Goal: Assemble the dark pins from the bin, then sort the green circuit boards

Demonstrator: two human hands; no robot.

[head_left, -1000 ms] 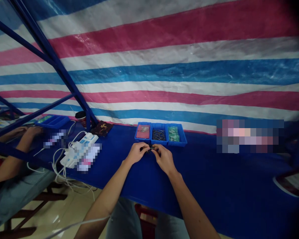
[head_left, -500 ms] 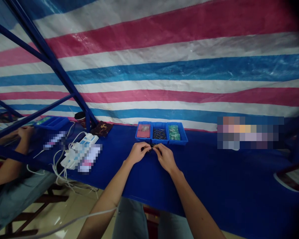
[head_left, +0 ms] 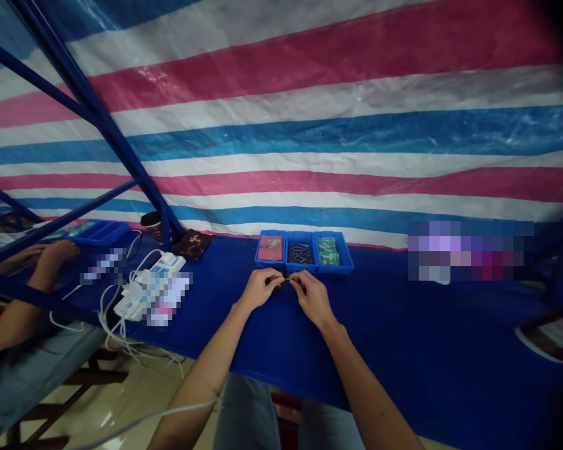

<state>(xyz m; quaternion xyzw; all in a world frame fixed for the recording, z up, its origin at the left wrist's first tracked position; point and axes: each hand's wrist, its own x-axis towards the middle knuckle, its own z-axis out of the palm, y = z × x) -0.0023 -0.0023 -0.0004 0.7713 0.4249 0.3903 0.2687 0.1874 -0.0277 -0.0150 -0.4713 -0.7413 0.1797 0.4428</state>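
Note:
My left hand (head_left: 263, 287) and my right hand (head_left: 311, 294) meet over the blue table, fingertips pinched close together. Small dark, thin pieces (head_left: 286, 282) show between and below the fingers; too little of them is visible to name the kind. Just beyond my hands stand three joined blue bins (head_left: 334, 269). A pink-red packet (head_left: 270, 248) lies in the left bin. Many dark, thin pieces like screws or pins (head_left: 300, 253) fill the middle one, and green circuit boards (head_left: 327, 250) lie in the right one.
To the left lie a white power strip (head_left: 162, 272) with tangled cables, a brown packet (head_left: 193, 244) and a dark cup (head_left: 152, 223). A co-worker's hand (head_left: 59, 256) is beyond the blue frame (head_left: 112, 144). Striped sheeting (head_left: 333, 137) hangs behind the table.
My hands stay almost where they were, with only slight finger movement at the small piece. The co-worker's hand at the left has shifted a little to the right.

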